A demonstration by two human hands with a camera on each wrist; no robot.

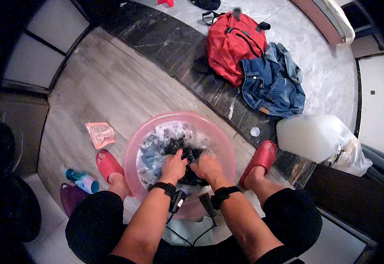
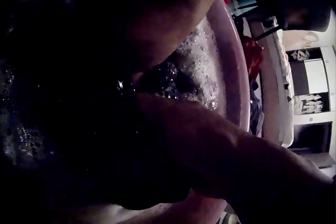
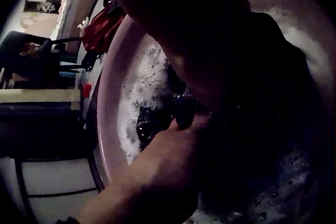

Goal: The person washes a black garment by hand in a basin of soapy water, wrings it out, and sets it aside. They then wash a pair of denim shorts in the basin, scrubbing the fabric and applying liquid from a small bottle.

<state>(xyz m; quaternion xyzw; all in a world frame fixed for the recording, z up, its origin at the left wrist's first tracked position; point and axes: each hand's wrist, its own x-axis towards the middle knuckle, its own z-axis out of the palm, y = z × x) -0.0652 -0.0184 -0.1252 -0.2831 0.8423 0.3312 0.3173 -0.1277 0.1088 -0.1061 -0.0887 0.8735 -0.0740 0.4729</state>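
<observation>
A pink basin of foamy water stands on the floor between the person's feet. In it lies a wet black garment, with a blue-grey cloth in the suds to its left. The left hand grips the black garment from the left, its fingertips hidden in the folds. Close by on the right, the right hand holds the same garment, fingers also sunk into it. Both wrist views are very dark; the right wrist view shows the left hand at the dark wet cloth, beside white foam.
Red slippers flank the basin. A red backpack, denim clothing and a big white jug lie to the upper right, near a small white cap. At left are a pink packet and a teal bottle.
</observation>
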